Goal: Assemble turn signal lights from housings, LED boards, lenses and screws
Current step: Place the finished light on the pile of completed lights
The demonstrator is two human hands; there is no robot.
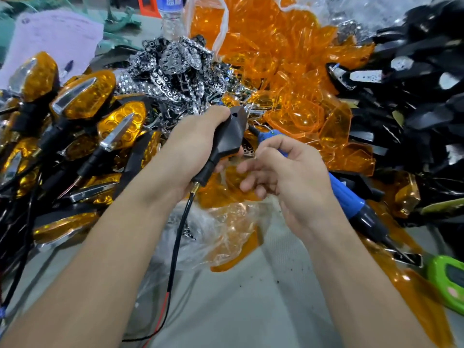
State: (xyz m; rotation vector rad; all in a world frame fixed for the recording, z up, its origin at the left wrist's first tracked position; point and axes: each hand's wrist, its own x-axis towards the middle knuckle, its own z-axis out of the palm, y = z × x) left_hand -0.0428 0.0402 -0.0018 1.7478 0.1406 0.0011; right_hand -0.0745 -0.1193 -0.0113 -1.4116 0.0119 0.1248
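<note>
My left hand [193, 144] grips a black turn signal housing [229, 133] by its body, back side up, its stem pointing toward me. A black cable [179, 229] hangs from the stem, ending in red and black wires. My right hand [283, 169] holds a blue electric screwdriver [345, 194] with its tip next to the housing's far right side. The fingers of that hand are loosely curled round the tool's front part.
Finished amber-lensed signals [82, 96] pile up at the left. Chrome reflector pieces [173, 69] lie behind the hands, loose orange lenses [288, 61] fill the centre and right, black housings [421, 79] the far right. A water bottle [172, 13] stands at the back; a green device [449, 280] lies lower right.
</note>
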